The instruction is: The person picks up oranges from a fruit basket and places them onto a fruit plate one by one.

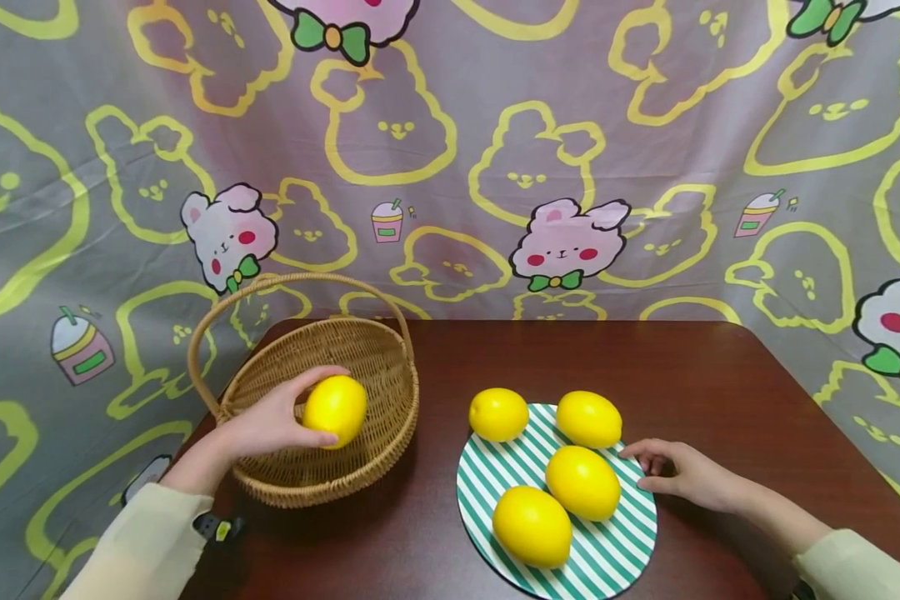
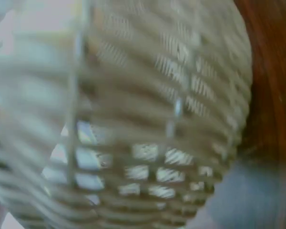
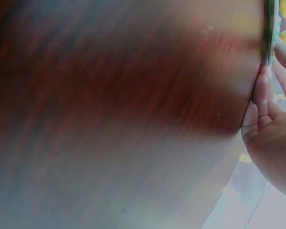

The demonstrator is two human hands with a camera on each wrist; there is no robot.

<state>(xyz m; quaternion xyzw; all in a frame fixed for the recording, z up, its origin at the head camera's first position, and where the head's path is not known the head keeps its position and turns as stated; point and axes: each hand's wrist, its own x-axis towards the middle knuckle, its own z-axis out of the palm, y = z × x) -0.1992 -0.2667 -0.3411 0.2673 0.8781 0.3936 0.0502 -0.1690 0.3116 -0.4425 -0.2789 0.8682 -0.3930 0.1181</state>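
In the head view my left hand [image 1: 276, 417] grips a yellow lemon [image 1: 336, 412] between thumb and fingers, over the opening of a wicker basket [image 1: 390, 392]. Blurred basket weave [image 2: 128, 100] fills most of the left wrist view, where the hand and lemon cannot be made out. At the right side of a round green-and-white striped mat [image 1: 487, 492], my right hand [image 1: 693, 477] rests with its fingertips at the rim. In the right wrist view that hand's fingers [image 3: 260, 93] lie loosely bent beside the mat's edge [image 3: 268, 33].
Several lemons sit on the mat, among them one at the front [image 1: 532, 527] and one at the far left rim [image 1: 498, 414]. The basket's tall arched handle [image 1: 300, 277] rises behind the left hand. A patterned curtain [image 1: 450, 200] hangs behind the dark wooden table [image 1: 682, 367].
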